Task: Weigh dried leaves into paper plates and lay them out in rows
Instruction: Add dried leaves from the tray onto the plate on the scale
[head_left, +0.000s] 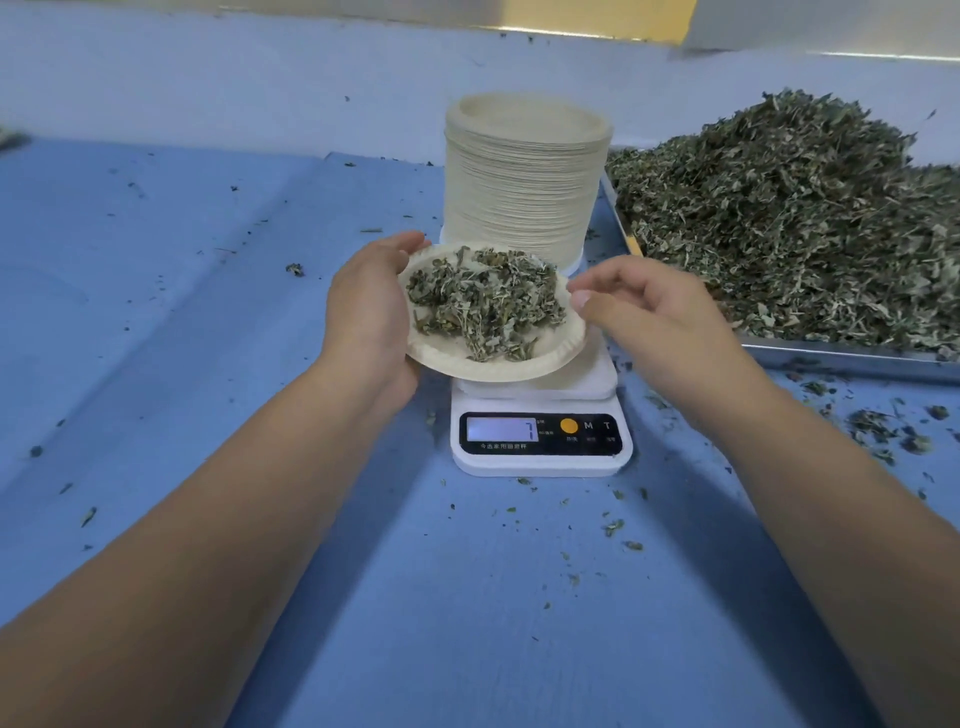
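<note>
Plate of dried leaves, light, floppy, spill-prone, is held tilted just above scale, left hand gripping its left rim, right hand loosely curled at right rim, pinch unclear; best supported from underneath.

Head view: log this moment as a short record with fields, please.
plate: paper plate with dried leaves, held over the scale
left hand: holds the plate's left rim
right hand: at the right rim, grip unclear
display: seems to read 7
stack: empty plates behind the scale
tray: leaf heap, right of the scale
</note>
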